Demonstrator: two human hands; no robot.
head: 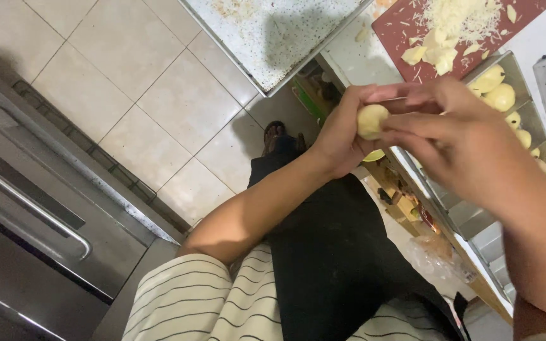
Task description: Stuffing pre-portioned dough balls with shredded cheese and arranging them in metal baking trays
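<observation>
Dough ball (pixel 372 120), pale yellow and roughly round, sits between both hands, lifted clear of the counter and out over the floor side of the worktop edge. The left hand (pixel 342 129) cups it from below and behind, fingers curled closed around its far side, which keeps it from dropping. The right hand (pixel 459 142) comes in from the other side, its fingers (pixel 412 126) pressed flat against the ball and over its top, so the grip there is closed on the dough too; the two hands together look set to pinch or round it.

Just beyond the right hand a narrow metal tray (pixel 518 74) holds a row of similar pale balls (pixel 500 96), lying close together along its length. Past that lies a reddish cutting board (pixel 399 28) strewn with grated cheese (pixel 459 19) and small chunks. A large speckled baking sheet (pixel 273 35) overhangs the counter's edge near the hands.

Open room lies to the left: tiled floor (pixel 134 82) is wide there, bounded by a steel oven front (pixel 26 215) with a long bar handle. The counter side is crowded, trays touching or nearly so.
</observation>
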